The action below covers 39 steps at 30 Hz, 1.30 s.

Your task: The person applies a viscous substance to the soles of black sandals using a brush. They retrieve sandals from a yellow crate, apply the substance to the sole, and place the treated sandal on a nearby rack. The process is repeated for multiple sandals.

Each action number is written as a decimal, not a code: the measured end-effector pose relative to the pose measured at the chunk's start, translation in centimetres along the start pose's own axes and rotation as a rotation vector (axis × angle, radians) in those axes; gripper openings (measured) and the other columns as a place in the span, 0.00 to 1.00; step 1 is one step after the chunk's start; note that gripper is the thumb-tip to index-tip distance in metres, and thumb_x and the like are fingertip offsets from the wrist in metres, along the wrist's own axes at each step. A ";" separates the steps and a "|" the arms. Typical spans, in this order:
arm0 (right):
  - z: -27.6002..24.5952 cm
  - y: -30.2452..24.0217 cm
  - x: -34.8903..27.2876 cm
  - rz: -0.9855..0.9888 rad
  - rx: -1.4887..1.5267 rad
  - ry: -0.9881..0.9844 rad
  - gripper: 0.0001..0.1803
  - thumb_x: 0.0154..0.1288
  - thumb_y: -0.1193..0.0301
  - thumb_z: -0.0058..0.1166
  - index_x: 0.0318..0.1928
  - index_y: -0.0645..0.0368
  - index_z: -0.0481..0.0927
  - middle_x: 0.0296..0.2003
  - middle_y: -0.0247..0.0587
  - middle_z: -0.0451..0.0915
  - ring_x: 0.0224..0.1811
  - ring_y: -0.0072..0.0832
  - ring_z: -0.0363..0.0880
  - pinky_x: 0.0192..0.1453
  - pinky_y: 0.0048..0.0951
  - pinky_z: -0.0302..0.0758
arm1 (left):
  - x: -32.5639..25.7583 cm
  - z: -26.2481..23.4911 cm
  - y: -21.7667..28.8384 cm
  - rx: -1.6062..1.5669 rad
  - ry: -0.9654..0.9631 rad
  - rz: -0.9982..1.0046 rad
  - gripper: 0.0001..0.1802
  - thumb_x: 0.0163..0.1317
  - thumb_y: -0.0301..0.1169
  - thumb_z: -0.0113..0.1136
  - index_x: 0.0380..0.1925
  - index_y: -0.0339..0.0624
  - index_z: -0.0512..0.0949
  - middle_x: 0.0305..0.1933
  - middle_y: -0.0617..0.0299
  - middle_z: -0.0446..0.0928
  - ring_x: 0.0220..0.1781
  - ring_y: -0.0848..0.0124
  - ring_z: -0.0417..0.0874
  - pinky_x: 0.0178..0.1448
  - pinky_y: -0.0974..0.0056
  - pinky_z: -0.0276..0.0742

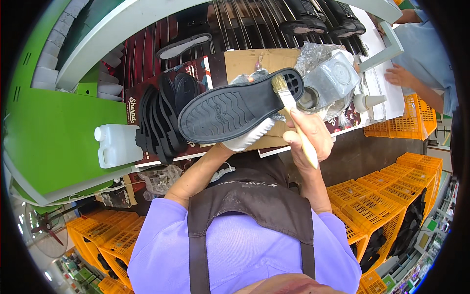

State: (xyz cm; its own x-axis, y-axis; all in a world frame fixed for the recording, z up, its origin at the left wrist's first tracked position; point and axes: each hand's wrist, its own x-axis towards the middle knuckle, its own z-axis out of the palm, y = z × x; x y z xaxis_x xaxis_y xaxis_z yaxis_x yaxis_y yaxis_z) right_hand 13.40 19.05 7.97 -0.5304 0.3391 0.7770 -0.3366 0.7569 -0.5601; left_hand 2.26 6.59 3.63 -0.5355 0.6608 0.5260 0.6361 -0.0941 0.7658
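A black shoe sole is held up over the table with its wavy tread side facing me and its heel end to the right. My left hand, in a white glove, grips it from beneath; the sole hides most of the fingers. My right hand is bare and closed around a flat paintbrush with a pale handle and a white band. The brush's bristles touch the heel end of the sole, beside its open grid. Brown cardboard lies under the work.
Several black soles stand stacked at left, near a white jug. At right are a clear plastic container and a nozzle bottle. Black boots rest on a metal rack. A co-worker's hand shows far right; orange crates stand behind.
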 end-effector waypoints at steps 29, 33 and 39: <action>3.4 -1.4 -1.5 0.071 0.198 -0.017 0.23 0.53 0.59 0.64 0.42 0.66 0.80 0.21 0.39 0.78 0.21 0.28 0.76 0.25 0.24 0.71 | -2.0 2.7 -4.6 -0.989 -0.008 -0.498 0.47 0.54 0.39 0.66 0.67 0.39 0.49 0.67 0.56 0.57 0.69 0.67 0.58 0.72 0.60 0.52; 3.7 -1.5 -1.6 0.105 0.253 0.000 0.23 0.53 0.59 0.63 0.42 0.67 0.80 0.22 0.39 0.78 0.21 0.27 0.77 0.25 0.23 0.71 | -1.5 2.5 -3.5 -0.789 -0.079 -0.477 0.42 0.58 0.42 0.60 0.66 0.40 0.50 0.67 0.57 0.57 0.68 0.67 0.60 0.72 0.61 0.51; 4.0 -1.7 -1.9 0.197 0.360 -0.007 0.21 0.55 0.61 0.63 0.41 0.67 0.80 0.22 0.41 0.79 0.22 0.26 0.77 0.26 0.23 0.71 | -1.9 3.4 -4.7 -1.070 0.019 -0.624 0.26 0.65 0.41 0.50 0.59 0.42 0.61 0.58 0.60 0.67 0.61 0.72 0.67 0.67 0.64 0.59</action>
State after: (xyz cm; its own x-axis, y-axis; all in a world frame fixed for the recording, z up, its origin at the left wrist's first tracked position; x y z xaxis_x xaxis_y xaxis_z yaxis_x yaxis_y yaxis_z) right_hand 11.87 14.90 6.36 -0.6165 0.4532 0.6439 -0.4786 0.4337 -0.7635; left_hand 2.22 8.28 -2.21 -0.5977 0.8008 -0.0383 -0.4992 -0.3344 0.7994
